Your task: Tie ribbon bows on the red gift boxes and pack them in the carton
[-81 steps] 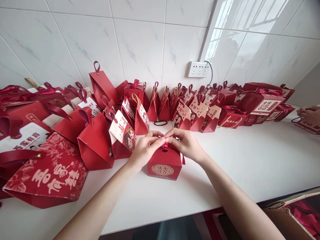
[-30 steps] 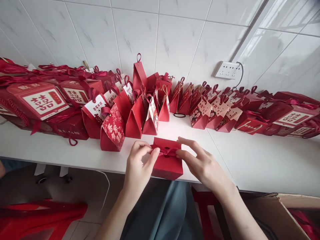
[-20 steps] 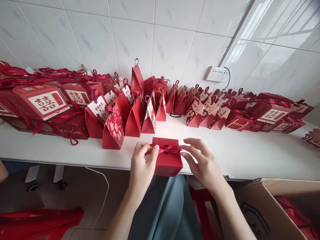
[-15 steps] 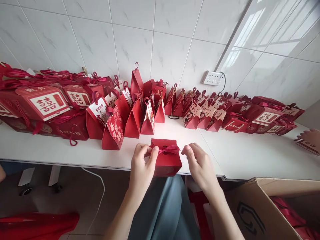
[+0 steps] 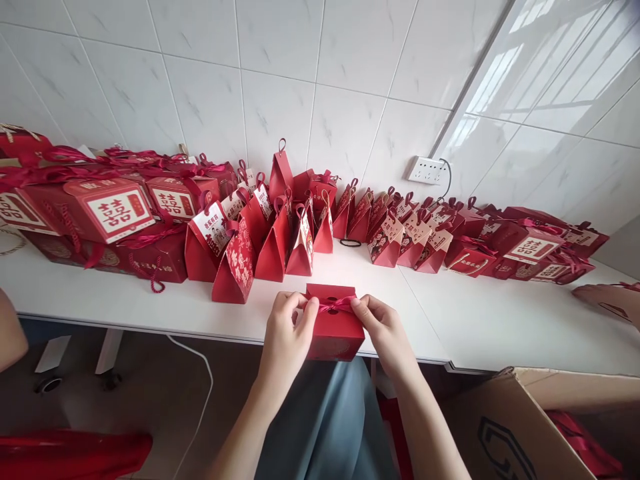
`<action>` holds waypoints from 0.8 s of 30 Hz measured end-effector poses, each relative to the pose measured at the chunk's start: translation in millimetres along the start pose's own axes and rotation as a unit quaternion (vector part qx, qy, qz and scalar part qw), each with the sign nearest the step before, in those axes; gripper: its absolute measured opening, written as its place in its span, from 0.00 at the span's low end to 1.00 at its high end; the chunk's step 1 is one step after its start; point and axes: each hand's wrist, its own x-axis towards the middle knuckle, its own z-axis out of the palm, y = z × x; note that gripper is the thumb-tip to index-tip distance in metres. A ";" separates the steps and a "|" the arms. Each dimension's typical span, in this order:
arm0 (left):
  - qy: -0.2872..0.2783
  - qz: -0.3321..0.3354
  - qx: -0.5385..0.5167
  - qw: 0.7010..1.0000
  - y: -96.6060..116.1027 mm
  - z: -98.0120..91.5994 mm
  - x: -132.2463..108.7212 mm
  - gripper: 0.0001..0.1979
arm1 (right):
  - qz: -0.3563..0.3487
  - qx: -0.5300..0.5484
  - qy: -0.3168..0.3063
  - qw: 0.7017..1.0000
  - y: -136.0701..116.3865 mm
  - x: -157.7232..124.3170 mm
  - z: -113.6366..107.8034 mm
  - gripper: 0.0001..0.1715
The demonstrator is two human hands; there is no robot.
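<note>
A small red box (image 5: 334,333) sits at the front edge of the white table, with a dark pink ribbon (image 5: 336,305) tied in a bow across its top. My left hand (image 5: 290,333) pinches the left end of the bow between thumb and fingers. From the other side, my right hand (image 5: 384,330) pinches the bow's right end. Dark holes show in the box top beside the knot. Behind the box stand several red triangular boxes with ribbon loops, the nearest being a patterned one (image 5: 233,268).
Red boxes with white labels (image 5: 121,212) are stacked at the left. More boxes (image 5: 531,245) stand at the right, near another person's hand (image 5: 603,295). An open cardboard carton (image 5: 493,420) is at the lower right. A power strip (image 5: 429,171) is on the tiled wall.
My right hand has moved left and closed on the ribbon's right end. My left hand keeps its pinch. The view has shifted slightly, and the other person's hand at the right has moved left.
</note>
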 end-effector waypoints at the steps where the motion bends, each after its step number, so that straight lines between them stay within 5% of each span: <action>1: 0.012 0.004 -0.005 1.000 -1.4 0.6 -1.7 0.14 | 0.009 0.032 -0.002 0.999 1.9 -1.4 0.7 0.26; 11: 0.062 -0.005 -0.034 0.997 -7.0 7.3 -8.7 0.12 | 0.062 0.234 -0.011 0.970 18.9 -7.2 2.0 0.20; 24: 0.061 -0.048 -0.084 0.993 -4.9 6.5 -8.9 0.12 | 0.075 0.316 -0.028 0.945 24.2 -3.0 1.2 0.20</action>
